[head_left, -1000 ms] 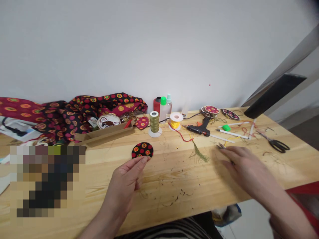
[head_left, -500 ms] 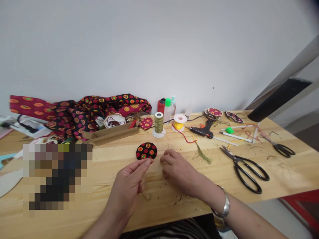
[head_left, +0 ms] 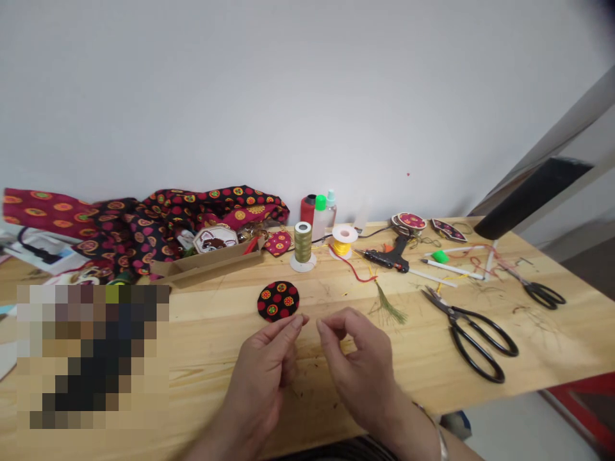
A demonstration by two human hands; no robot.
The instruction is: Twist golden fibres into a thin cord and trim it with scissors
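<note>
Wearing a shiny, silver-coloured, curved metal bracelet [head_left: 442, 443] on the right wrist [head_left: 408, 413]
Dressed in a dark, striped cloth garment [head_left: 358, 450], showing only as a narrow strip along the bottom edge of the view

No words, labels, brands, numbers or signs can be read: the green-capped bottle [head_left: 318, 225], the pale-blue-capped bottle [head_left: 331, 214], the olive thread spool [head_left: 303, 246], the yellow thread spool [head_left: 342, 248], the glue gun [head_left: 387, 260] and the large scissors [head_left: 451, 313] show no lettering clear enough to make out
</note>
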